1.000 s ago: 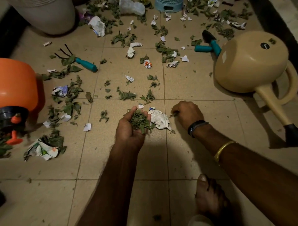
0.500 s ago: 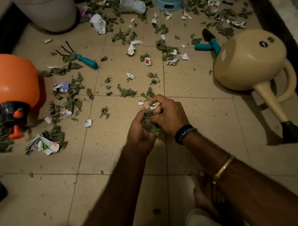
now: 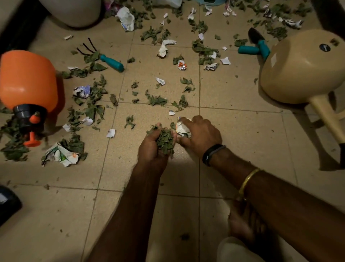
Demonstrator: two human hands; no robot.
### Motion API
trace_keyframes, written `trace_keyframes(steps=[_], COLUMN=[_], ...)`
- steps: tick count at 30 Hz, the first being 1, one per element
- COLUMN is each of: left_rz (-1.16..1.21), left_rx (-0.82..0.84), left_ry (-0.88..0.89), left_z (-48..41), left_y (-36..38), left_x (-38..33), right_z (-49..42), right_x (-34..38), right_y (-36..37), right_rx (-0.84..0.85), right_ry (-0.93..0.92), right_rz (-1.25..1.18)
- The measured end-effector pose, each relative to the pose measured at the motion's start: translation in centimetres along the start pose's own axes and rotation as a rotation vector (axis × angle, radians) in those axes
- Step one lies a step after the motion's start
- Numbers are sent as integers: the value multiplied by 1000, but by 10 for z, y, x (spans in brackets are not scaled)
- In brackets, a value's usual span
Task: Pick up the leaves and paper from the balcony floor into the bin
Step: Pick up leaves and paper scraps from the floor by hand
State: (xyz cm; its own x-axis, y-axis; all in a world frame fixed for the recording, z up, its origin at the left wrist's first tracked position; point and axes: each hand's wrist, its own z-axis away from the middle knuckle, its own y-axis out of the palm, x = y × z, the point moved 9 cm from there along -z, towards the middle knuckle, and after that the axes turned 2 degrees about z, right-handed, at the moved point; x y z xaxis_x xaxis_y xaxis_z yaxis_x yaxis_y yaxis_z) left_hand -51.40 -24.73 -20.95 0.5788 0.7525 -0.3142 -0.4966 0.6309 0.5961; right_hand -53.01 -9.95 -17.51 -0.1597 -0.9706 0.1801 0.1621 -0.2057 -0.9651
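My left hand (image 3: 155, 149) is cupped palm-up just above the tiled floor and holds a clump of green leaves (image 3: 165, 139). Right beside it, my right hand (image 3: 200, 134) curls its fingers round a crumpled white paper (image 3: 182, 129) lying on the floor. More leaves (image 3: 156, 100) and paper scraps (image 3: 160, 80) lie scattered across the tiles ahead. A larger crumpled paper (image 3: 61, 155) sits at the left among leaves. The blue bin (image 3: 210, 1) shows only as a sliver at the top edge.
An orange sprayer (image 3: 28, 84) lies on its side at the left. A beige watering can (image 3: 302, 67) lies at the right. A teal-handled hand rake (image 3: 110, 60) and trowel (image 3: 255, 47) rest on the floor. A pale pot (image 3: 74, 11) stands top left. My foot (image 3: 242, 224) is below the right arm.
My right hand left the leaf clump in my left hand and moved right onto the crumpled paper, closing round it. The left hand stays cupped with the leaves.
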Motion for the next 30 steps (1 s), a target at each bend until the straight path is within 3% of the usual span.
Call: trace_keyframes(steps=[5,9,11,16,18,21,24,26,28,30], left_rz=[-19,-76,-112,-164,-172,-85,-65,-51,-4,77], left_rx=[-25,-39,-43,49,101,161,165,124,68,17], left_ry=[0,-1,14,-2,-46,-95,-93,-72,-75,-74], left_z=[-2,-2,-1,3,7,11,10,7,7,9], left_y=[-9,-11,-9,11,20,33,35,31,25,20], left_x=[-1,-3,-3,6,14,20,17,14,14,10], right_z=[-11,-15,-12,-5,-5,-5,3,5,5,-2], right_x=[4,-32,-39,-12,4,25,35,29,15,-18], right_y=[1,-19,-34,-49,-54,-64,-73,-68,-61,-60], right_rx=[-84,-113,-108,158,169,41,-70,2,118,19], right_ry=[-66,104,106,3,-66,-216,-262,-213,-103,52], right_rz=[64,-388,-581,-1002,-941,-601,-520,-618,-868,-909])
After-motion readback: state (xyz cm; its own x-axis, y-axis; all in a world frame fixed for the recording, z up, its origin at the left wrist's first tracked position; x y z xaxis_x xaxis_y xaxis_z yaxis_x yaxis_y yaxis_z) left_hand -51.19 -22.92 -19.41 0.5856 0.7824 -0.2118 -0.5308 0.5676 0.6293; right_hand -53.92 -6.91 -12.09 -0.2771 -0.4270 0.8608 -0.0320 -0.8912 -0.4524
